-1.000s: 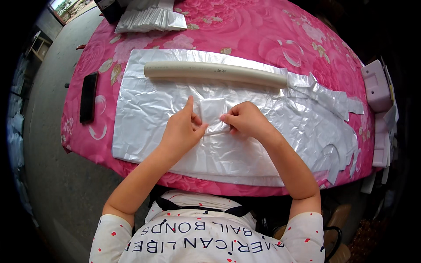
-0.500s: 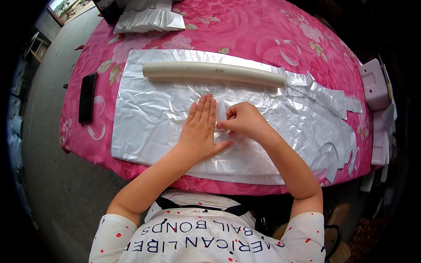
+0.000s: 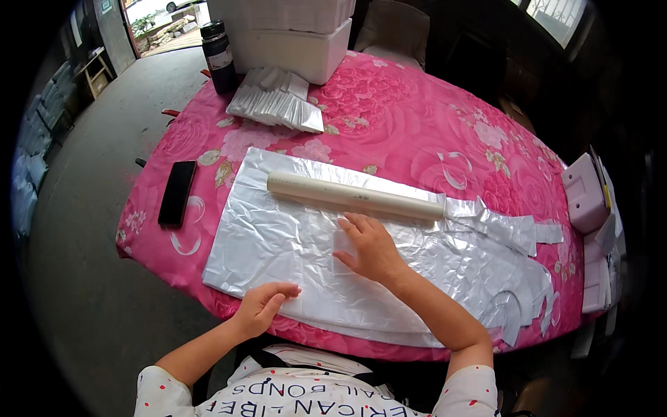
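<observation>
A stack of thin silvery-white plastic bags point(image 3: 410, 285) lies flat on the table, its strap-like handle ends fanned out at the right. Across its far part rests a cream plastic pipe point(image 3: 354, 197). My right hand point(image 3: 372, 249) is over the middle of the stack, fingers and thumb apart, beside a small translucent flap of film point(image 3: 342, 243). My left hand point(image 3: 264, 306) is at the near edge of the stack. Its fingers are pressed together with the thumb against them; whether film is pinched there is too faint to make out.
A black phone point(image 3: 177, 194) lies left of the stack on the pink floral tablecloth point(image 3: 417, 104). Farther back are folded plastic packets point(image 3: 274, 104), a dark bottle point(image 3: 219, 59) and white foam boxes point(image 3: 299, 52). Pale pink plastic containers point(image 3: 585, 194) stand at the right edge.
My left hand has drawn back from the middle toward the near edge. My right hand has gone from pinching to spread fingers. The view has tilted up, showing more beyond the table.
</observation>
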The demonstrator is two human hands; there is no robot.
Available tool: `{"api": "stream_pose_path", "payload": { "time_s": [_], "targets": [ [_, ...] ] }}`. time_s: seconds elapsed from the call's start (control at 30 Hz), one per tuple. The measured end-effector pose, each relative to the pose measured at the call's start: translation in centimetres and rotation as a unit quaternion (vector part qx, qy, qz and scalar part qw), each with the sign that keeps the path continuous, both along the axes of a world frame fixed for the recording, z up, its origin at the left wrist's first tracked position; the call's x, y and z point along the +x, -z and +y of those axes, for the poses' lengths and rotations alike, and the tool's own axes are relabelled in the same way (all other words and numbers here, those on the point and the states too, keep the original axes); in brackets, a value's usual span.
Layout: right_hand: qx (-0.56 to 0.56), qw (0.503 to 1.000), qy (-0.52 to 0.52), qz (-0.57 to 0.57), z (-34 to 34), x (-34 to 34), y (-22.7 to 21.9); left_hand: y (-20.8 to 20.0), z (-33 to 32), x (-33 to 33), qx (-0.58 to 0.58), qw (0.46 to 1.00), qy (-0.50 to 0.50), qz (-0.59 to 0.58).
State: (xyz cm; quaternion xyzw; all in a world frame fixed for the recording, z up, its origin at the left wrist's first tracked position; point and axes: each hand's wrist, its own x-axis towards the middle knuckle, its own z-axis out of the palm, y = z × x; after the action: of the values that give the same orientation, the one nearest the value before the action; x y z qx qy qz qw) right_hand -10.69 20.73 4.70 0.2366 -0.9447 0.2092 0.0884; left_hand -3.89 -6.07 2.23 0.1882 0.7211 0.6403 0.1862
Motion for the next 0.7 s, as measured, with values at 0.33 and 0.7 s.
{"api": "stream_pose_path", "payload": {
  "time_s": [0.33, 0.7],
  "targets": [
    [-0.104, 0.982, -0.088, -0.132, -11.8, 6.5, 3.7, 0.6, -3.7, 7.4, 0.024, 0.873, -0.084, -0.48],
    [-0.013, 0.907, -0.348, -0.238, -11.3, 4.2, 0.1, -5.2, -4.7, 2.2, -0.391, 0.914, 0.088, -0.065]
  ]
}}
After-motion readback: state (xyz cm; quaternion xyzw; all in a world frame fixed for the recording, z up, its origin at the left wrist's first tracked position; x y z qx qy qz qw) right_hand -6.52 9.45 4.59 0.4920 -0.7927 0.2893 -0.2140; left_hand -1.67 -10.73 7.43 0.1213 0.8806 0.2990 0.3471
